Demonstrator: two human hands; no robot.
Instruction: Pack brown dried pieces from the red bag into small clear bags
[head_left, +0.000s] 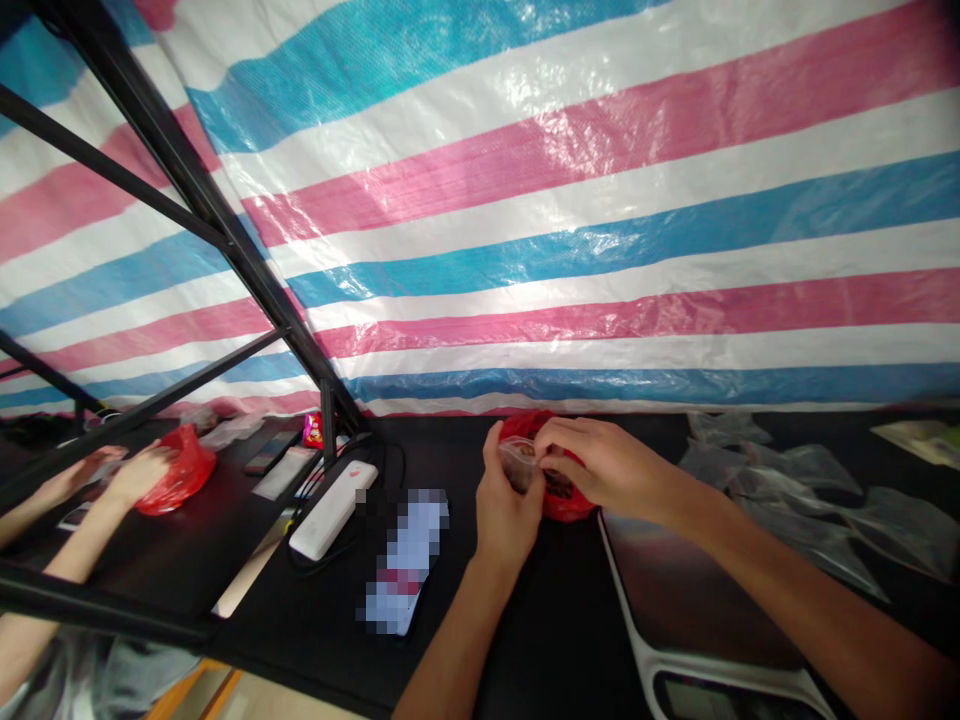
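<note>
Well, closest in, a small clear plastic bag (519,465) is gripped at chest-near range by both hands, its long axis tilted and its far end angled up and to the left, though much of it is hidden by fingers. The left hand (508,520) is curled upright around it, and the right hand (607,465) is nearly closed, its fingers pinched over the bag's edge. Behind them, one crumpled red plastic bag (574,505) is pressed; dark pieces are seen there, in which bag cannot be told. Just to the right, a white-rimmed digital scale (697,590) is set, its edge leaving little room. Several overlapping clear bags (795,490) are heaped beyond it, uncountable. To the left, on a black tabletop (540,640), a white power bank (331,510) and one blurred flat object (405,560) are laid, with open room between them and the hands. Farther left, a second red bag (180,470) is touched by another person's hand (142,475), past a black metal frame (225,230).
</note>
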